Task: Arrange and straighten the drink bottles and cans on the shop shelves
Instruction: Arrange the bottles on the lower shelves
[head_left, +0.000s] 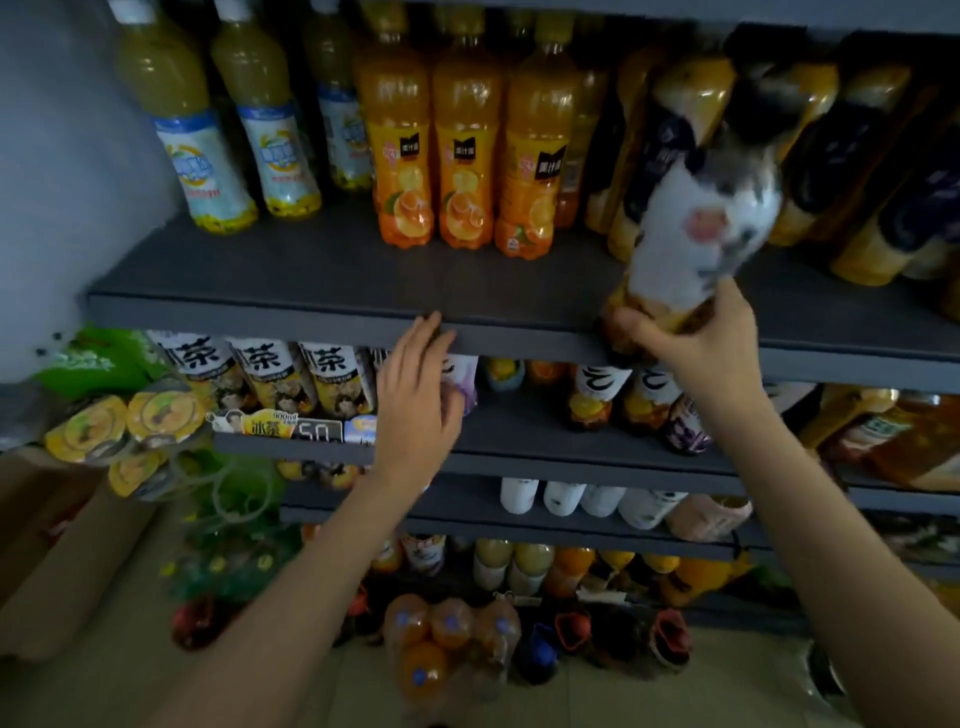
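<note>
Both forearms reach up from the bottom edge toward the shelves. At about two o'clock, the right hand (691, 338) has its grip clamped round the base of a white-labelled bottle (696, 228), fingers and thumb curled under it at the front lip of the top shelf (311, 291). That bottle is blurred and leans toward one o'clock, so it looks to be mid-placement, its base not yet flat on the board. The left hand (415, 395), near the centre, has its fingers straight and apart, holding nothing, tips against the shelf edge.

To do this step well, I judge the base should go down flat first, then slide back toward the dark-labelled bottles (810, 156) at one o'clock. Turning the label forward matches the orange juice bottles (462, 150) at twelve. Pushing low on the body should guard against knocking the neighbours over.
</note>
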